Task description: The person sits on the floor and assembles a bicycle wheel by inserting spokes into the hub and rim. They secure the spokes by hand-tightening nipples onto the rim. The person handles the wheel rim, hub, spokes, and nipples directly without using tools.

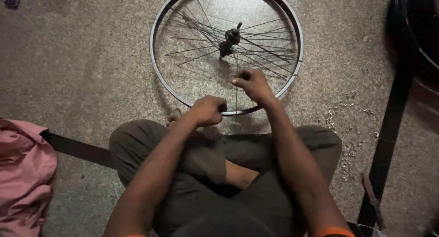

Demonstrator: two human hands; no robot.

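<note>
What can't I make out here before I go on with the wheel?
Head view only:
- Rim section under the left hand: covered by the fist.
- What the right hand pinches at a spoke: too small, hidden by fingertips.
- Small metal bits on the floor: too small to identify.
- Dark round object, top right: cut off by the edge, dim.

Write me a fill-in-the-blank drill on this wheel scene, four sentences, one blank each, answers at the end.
1. The left hand grips the near edge of the bicycle wheel's ____.
2. The right hand pinches a thin ____ between hub and rim.
3. The wheel lies flat on the ____.
4. A crumpled cloth at the person's left is ____ in colour.

Missing words: rim; spoke; floor; pink
</note>
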